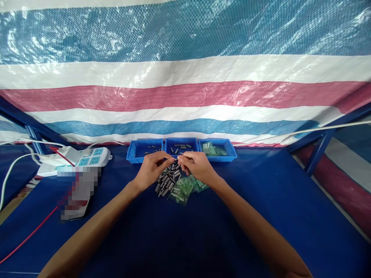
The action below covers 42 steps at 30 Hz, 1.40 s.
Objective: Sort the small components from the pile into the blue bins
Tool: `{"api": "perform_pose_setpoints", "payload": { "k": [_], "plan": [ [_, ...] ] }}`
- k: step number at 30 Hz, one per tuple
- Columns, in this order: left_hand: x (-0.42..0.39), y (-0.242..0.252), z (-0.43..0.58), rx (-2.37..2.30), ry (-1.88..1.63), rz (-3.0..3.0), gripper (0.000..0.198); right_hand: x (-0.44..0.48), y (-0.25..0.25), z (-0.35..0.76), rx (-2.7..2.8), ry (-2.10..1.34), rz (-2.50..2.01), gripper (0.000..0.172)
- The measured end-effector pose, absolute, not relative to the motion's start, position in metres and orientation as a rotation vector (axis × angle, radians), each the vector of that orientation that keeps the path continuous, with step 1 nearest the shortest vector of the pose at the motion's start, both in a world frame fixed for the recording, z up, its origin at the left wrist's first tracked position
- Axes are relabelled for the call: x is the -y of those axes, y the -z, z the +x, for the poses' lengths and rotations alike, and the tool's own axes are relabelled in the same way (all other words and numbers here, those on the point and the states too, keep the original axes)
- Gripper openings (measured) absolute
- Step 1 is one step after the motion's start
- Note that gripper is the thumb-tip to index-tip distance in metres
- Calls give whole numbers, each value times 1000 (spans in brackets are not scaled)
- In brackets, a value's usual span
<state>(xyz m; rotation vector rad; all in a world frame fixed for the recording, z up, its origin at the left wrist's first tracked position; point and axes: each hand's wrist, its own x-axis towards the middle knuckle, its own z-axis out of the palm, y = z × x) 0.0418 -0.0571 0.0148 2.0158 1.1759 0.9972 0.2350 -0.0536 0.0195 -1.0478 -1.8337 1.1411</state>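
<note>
My left hand (153,168) and my right hand (198,166) meet fingertip to fingertip above the blue table. Both are closed in a pinch; whatever sits between the fingertips is too small to make out. Just below them lies a pile of small dark grey cylinders (165,184), some with thin pins. Beside it, partly under my right hand, are clear bags with green contents (183,189). Behind the hands stand three blue bins in a row: the left bin (131,152) has thin dark pieces, the middle bin (181,139) short grey cylinders, the right bin (233,152) green bags.
A white power strip (100,157) with plugs and cables lies at the left. Near it is a partly blurred phone-like object (78,208) with a red cable (37,229). A striped tarp (185,96) hangs behind the table, with blue frame bars (320,150) at the sides.
</note>
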Motion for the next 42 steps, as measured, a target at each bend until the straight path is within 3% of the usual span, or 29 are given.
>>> {"api": "perform_pose_setpoints", "payload": {
  "k": [5,17,30,36,42],
  "plan": [
    [56,-14,42,-1216,-909,1919,38,50,-16,235,1567,-1191,-976,15],
    [57,-9,46,-1074,-888,1575,39,47,-4,226,1010,-1667,-817,23],
    [54,-15,43,-1137,-880,1635,44,44,-4,234,1245,-1487,-817,22],
    [54,-16,43,-1133,-873,1638,44,46,-6,231,1224,-1567,-811,28],
    [55,-19,43,-1130,-882,1626,44,46,-5,231,1170,-1537,-813,23]
  ]
}}
